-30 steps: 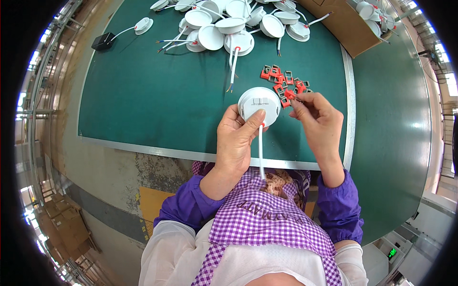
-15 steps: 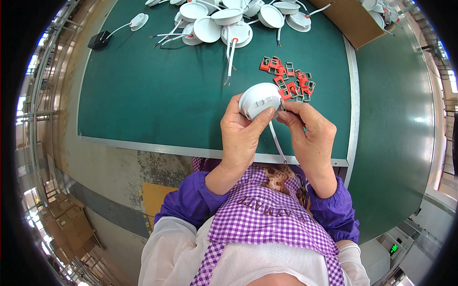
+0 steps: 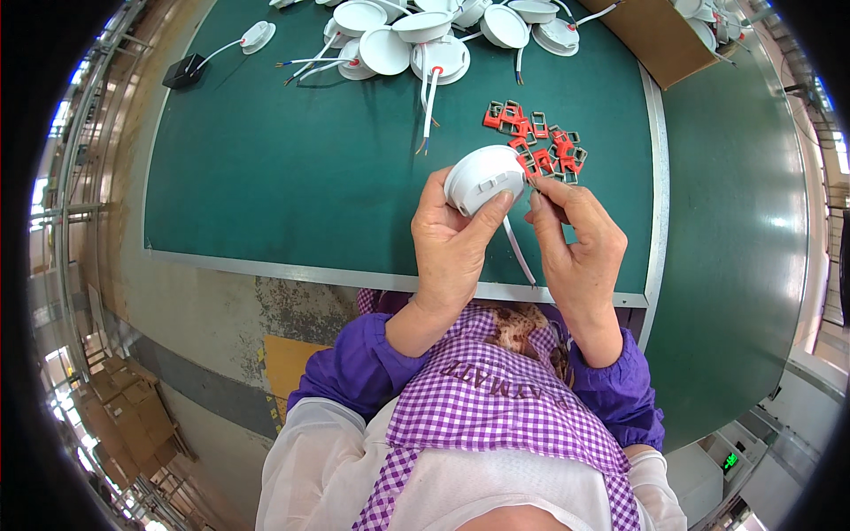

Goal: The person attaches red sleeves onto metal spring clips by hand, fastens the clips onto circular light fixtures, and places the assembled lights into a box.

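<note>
My left hand (image 3: pixel 445 246) is closed around a round white downlight (image 3: pixel 478 174), its thumb pressed on the rim and its flat face tilted away from me. From the light's underside a white cable (image 3: pixel 517 252) hangs toward the table's front edge. At the right side of the light, my right hand (image 3: pixel 580 252) pinches a small metal spring clip (image 3: pixel 532 182) between thumb and forefinger, mostly hidden by the fingertips. Just beyond that hand lies a loose pile of red and metal clips (image 3: pixel 540 126).
Several white downlights (image 3: pixel 384 51) with cables are heaped at the table's far side. A black box (image 3: pixel 184 73) wired to a small white round piece sits far left. At the far right is a cardboard box (image 3: pixel 651 40). The green table (image 3: pixel 292 177) has a metal edge.
My right fingertips have shifted slightly up and right along the light's edge. The light has turned a little in my left hand, and its cable end has swung slightly up.
</note>
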`<state>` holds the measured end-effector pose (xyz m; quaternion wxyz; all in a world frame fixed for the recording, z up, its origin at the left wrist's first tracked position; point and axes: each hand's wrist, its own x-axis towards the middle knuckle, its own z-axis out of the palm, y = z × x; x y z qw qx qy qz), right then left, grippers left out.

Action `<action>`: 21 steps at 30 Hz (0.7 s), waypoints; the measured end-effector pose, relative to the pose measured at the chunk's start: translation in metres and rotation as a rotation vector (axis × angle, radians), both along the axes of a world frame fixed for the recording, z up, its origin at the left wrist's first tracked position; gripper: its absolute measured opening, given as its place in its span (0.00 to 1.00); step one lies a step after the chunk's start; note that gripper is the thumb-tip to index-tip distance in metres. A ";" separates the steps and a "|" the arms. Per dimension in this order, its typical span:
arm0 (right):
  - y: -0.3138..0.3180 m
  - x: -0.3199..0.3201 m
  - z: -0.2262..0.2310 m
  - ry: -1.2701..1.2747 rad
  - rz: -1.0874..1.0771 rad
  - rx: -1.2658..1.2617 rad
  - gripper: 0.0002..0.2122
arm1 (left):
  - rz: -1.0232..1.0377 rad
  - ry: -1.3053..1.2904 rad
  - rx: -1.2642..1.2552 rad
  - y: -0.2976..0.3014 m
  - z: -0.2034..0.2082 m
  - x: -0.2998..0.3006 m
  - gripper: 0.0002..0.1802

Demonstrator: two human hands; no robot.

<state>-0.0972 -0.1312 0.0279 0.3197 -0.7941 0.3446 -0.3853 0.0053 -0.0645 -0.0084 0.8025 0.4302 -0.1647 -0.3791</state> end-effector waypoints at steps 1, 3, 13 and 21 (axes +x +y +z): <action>0.001 0.000 0.000 0.006 0.007 0.009 0.08 | 0.007 -0.012 -0.005 -0.001 -0.001 0.000 0.20; 0.002 0.000 0.001 0.013 0.012 0.020 0.08 | 0.012 -0.024 -0.009 -0.001 -0.002 0.001 0.20; 0.003 0.006 -0.003 -0.071 -0.011 0.206 0.05 | -0.034 -0.169 0.027 0.001 -0.001 0.008 0.16; 0.008 -0.019 0.011 -0.217 0.087 0.464 0.16 | -0.155 -0.042 0.029 0.022 0.016 -0.006 0.16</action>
